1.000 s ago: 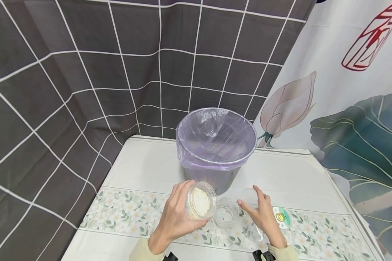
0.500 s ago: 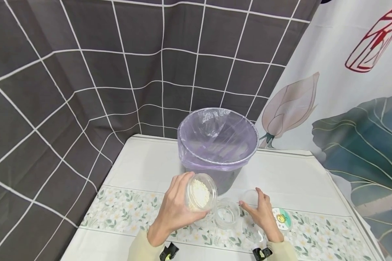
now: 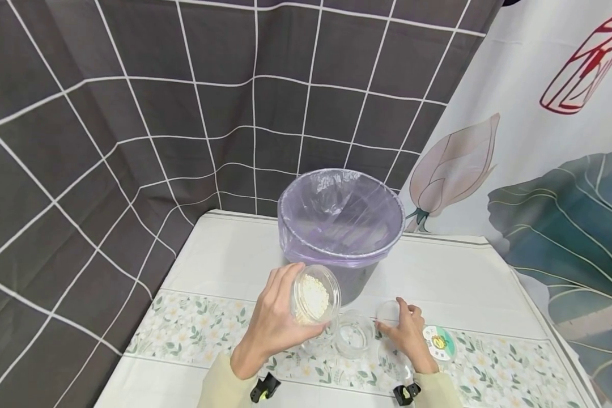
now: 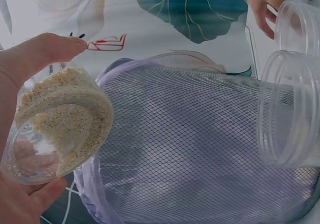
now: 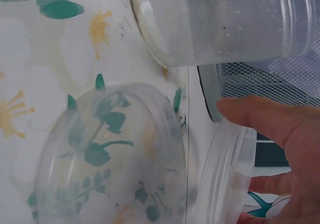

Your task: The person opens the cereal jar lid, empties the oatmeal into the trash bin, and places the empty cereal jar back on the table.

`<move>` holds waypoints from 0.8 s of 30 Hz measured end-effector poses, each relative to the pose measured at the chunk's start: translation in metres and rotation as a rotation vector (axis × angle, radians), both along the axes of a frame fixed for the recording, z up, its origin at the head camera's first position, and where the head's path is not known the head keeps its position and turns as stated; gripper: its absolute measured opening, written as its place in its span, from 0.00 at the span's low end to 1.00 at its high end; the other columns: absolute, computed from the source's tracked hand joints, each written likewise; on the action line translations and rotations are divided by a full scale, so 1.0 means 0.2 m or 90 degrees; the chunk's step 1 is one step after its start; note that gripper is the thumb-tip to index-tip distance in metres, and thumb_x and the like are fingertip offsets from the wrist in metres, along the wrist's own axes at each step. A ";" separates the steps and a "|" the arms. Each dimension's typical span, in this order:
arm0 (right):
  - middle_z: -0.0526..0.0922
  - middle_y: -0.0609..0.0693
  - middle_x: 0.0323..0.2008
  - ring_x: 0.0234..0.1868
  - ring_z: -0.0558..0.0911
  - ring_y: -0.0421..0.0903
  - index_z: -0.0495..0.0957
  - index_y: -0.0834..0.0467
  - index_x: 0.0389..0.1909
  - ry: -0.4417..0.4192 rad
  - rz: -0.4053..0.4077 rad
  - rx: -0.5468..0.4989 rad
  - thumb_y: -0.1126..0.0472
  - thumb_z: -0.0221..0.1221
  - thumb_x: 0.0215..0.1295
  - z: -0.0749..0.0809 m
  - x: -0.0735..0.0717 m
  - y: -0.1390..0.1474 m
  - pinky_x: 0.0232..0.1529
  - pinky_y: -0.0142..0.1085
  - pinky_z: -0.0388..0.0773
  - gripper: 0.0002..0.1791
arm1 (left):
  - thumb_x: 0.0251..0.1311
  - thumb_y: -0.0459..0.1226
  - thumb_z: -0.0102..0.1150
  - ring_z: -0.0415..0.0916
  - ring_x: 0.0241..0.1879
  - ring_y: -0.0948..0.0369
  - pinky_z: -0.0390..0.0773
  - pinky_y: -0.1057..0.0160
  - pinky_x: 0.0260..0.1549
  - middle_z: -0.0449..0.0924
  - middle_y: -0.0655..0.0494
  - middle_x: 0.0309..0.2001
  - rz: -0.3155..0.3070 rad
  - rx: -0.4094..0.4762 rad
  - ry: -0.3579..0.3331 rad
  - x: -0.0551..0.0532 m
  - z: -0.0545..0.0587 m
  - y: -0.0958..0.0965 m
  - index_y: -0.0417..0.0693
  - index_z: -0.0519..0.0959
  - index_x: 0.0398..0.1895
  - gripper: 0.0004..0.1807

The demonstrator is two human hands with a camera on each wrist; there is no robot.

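Observation:
My left hand [image 3: 272, 317] grips a clear plastic jar [image 4: 62, 129] part-filled with pale, flaky grains [image 3: 314, 296]. The jar is tilted, its mouth facing up toward me, in front of the lined bin [image 3: 336, 263]. Low over the table at right, my right hand [image 3: 408, 334] has thumb and fingers around the rim of a clear round lid [image 5: 227, 169]. Just left of that hand stands an open clear jar [image 3: 353, 335], with specks on its wall in the right wrist view. Another clear lid [image 5: 112, 154] lies flat below the right hand.
A green-and-white round label [image 3: 440, 343] shows on the table beyond my right wrist. The mesh bin, with a purple bag over its rim, stands behind the jars. Dark grid-patterned cloth [image 3: 183, 113] hangs behind and left of the flowered tablecloth [image 3: 194, 328].
The left hand has raised the grain jar slightly toward the bin. My right hand has shifted down a little in view, and its fingers sit closer around the lid.

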State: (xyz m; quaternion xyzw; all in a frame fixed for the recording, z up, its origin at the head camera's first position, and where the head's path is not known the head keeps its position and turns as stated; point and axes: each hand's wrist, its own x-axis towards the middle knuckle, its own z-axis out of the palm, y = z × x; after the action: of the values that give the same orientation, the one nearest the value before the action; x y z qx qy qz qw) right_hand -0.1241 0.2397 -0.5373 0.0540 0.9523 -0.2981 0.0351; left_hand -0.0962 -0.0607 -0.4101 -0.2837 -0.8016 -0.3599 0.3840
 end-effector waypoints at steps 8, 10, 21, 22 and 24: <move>0.51 0.76 0.58 0.57 0.55 0.74 0.51 0.70 0.65 0.004 0.004 0.002 0.58 0.65 0.50 -0.03 -0.01 -0.01 0.53 0.66 0.60 0.46 | 0.18 0.49 0.76 0.71 0.45 0.54 0.77 0.58 0.46 0.72 0.45 0.48 0.003 0.002 0.012 -0.01 0.03 0.00 0.31 0.68 0.55 0.53; 0.51 0.76 0.59 0.58 0.54 0.73 0.51 0.70 0.65 -0.005 0.005 0.000 0.58 0.65 0.50 -0.04 -0.01 -0.01 0.54 0.65 0.60 0.46 | 0.18 0.49 0.76 0.71 0.45 0.53 0.77 0.58 0.46 0.72 0.45 0.48 0.006 0.002 0.012 -0.01 0.04 0.00 0.32 0.68 0.55 0.53; 0.49 0.74 0.61 0.59 0.53 0.72 0.49 0.68 0.66 -0.027 0.007 0.005 0.57 0.64 0.52 -0.06 -0.02 -0.01 0.54 0.65 0.61 0.46 | 0.19 0.50 0.75 0.71 0.46 0.52 0.77 0.57 0.47 0.73 0.43 0.48 0.000 -0.002 0.033 -0.02 0.08 0.00 0.30 0.68 0.54 0.53; 0.49 0.74 0.61 0.59 0.54 0.72 0.49 0.68 0.66 -0.028 0.008 0.007 0.57 0.63 0.52 -0.06 -0.02 -0.01 0.54 0.65 0.61 0.46 | 0.19 0.50 0.75 0.71 0.46 0.52 0.77 0.57 0.47 0.73 0.43 0.48 -0.001 -0.002 0.033 -0.03 0.09 0.00 0.30 0.68 0.54 0.53; 0.50 0.74 0.61 0.59 0.54 0.71 0.48 0.68 0.66 -0.031 0.007 0.012 0.56 0.63 0.52 -0.06 -0.02 -0.02 0.53 0.64 0.62 0.46 | 0.19 0.50 0.75 0.71 0.45 0.52 0.77 0.57 0.47 0.73 0.43 0.48 -0.002 0.000 0.037 -0.03 0.10 -0.01 0.30 0.68 0.54 0.53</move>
State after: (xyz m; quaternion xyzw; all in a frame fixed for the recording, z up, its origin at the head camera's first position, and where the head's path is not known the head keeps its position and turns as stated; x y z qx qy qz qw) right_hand -0.1286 0.2367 -0.5498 0.0562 0.9542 -0.2879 0.0593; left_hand -0.1029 -0.0618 -0.3908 -0.2949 -0.7897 -0.3521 0.4068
